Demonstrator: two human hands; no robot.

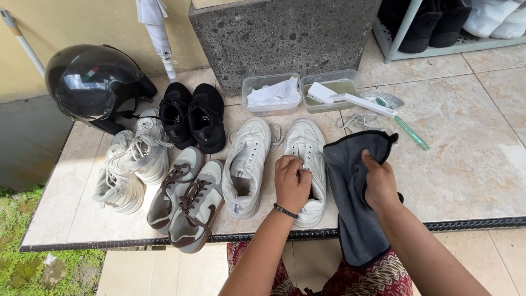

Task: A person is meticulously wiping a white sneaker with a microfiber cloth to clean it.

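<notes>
- Our left hand (291, 183) rested on the tongue and throat of the right-most white shoe (307, 164), fingers curled down into the opening; it seemed to pin the shoe steady, though we could not tell whether it truly gripped anything.
- Our right hand (379, 186) was closed around a dark grey cloth (350, 186), thumb pressed on top, the cloth draping over the ledge edge toward our lap, bunched just beside that shoe as if kept ready for wiping.
- That shoe sat on the tiled ledge (466, 164) near its front edge, toe pointing away from us, with its unlaced partner (246, 164) just beside it on the left; loose white laces (359, 121) lay beyond them.
- Behind the pair stood two clear, rectangular plastic tubs: the left tub (271, 94) held crumpled white cloth, the right tub (334, 90) held greenish liquid, with a white scrub brush (350, 100) laid across its rim, likely to keep the bristles off the tiles.
- A green toothbrush (408, 131) lay on the tiles near the tubs.
- Farther left were grey sneakers with brown laces (186, 200), high white sneakers (129, 167), black shoes (192, 115) and a glossy black helmet (90, 82) bearing a small striped sticker.
- No packaging showed any label we could make out.
</notes>
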